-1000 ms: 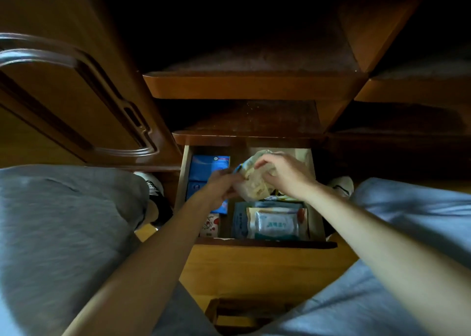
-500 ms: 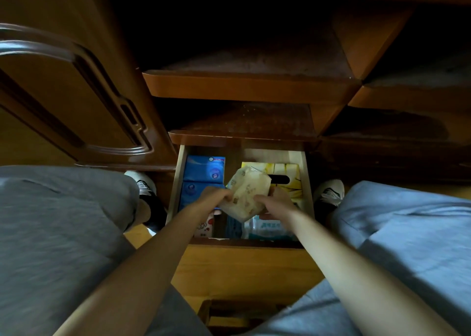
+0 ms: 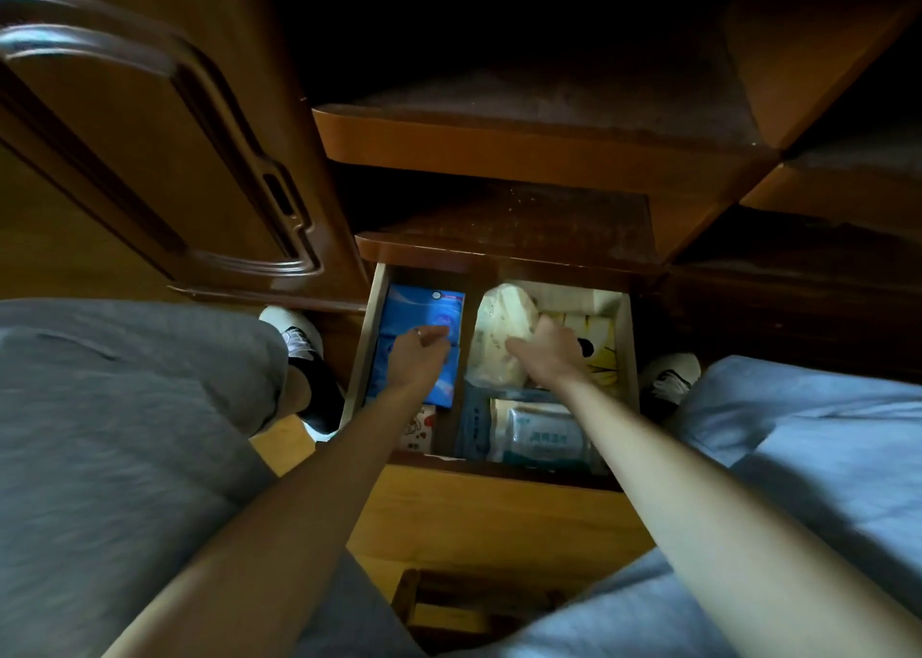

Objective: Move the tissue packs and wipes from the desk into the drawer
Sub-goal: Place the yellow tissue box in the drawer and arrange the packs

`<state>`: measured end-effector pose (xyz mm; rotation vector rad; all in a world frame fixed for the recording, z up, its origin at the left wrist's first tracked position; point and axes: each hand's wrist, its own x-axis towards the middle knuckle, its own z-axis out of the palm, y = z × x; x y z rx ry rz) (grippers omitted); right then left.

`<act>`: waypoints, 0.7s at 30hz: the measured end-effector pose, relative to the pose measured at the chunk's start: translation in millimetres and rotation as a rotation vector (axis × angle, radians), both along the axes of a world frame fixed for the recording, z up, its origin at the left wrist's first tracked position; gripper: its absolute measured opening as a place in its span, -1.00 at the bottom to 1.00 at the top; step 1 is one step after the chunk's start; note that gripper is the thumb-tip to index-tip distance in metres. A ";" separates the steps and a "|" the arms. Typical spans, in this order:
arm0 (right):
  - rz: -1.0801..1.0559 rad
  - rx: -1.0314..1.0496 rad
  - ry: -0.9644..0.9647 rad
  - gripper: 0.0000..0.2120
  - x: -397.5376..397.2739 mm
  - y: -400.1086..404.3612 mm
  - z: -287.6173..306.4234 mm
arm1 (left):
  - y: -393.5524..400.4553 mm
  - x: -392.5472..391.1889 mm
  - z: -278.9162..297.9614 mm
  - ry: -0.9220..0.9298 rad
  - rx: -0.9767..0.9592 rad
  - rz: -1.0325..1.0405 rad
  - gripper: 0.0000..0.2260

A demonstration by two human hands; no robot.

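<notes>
Drawer point(image 3: 629, 338) of pale wood stands pulled open under the lowest dark shelf point(image 3: 509, 253) of the desk, seen from the head camera looking straight down between two grey-clad knees; a wooden divider point(image 3: 461, 358) running front to back splits the drawer into a narrow left compartment and a wider right one.

Left of the divider lie two blue tissue packs point(image 3: 424, 308) end to end, filling most of that compartment; nearer the drawer front, a small white pack with red cartoon print point(image 3: 419, 430) shows partly under the forearm; the left hand point(image 3: 416, 358) sits over the blue packs with fingers loosely curled, and whether it touches or grips anything cannot be told through the blur.

Right of the divider, at the back, a cream-coloured soft pack point(image 3: 499, 338) lies against the divider; beside it, farther from the divider, stands a row of yellow tissue packs point(image 3: 601, 330) with a black cartoon mark; the right hand point(image 3: 544, 355) lies between them, palm down, fingers spread over the cream pack's edge and the yellow packs, not visibly closed round either; how firmly it presses cannot be told.

Toward the drawer front, right of the divider, lies a wet wipes pack point(image 3: 544, 440) with a pale label, and a blue-edged pack point(image 3: 474, 428) stands wedged between it and the divider.
</notes>
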<state>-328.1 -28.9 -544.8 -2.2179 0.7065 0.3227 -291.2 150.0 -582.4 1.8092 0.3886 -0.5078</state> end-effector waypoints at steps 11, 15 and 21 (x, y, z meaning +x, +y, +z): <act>0.097 -0.379 0.155 -0.58 56.9 75.9 -83.7 | 47.8 3.4 -29.8 -0.350 0.830 -0.757 -0.47; 0.068 -0.323 0.137 -0.63 65.6 76.2 -95.2 | 47.7 0.2 -38.3 -0.185 0.838 -0.866 -0.42; -0.012 -0.199 0.185 -0.33 80.6 86.4 -99.6 | 40.3 4.5 -36.2 -0.101 0.790 -0.904 -0.36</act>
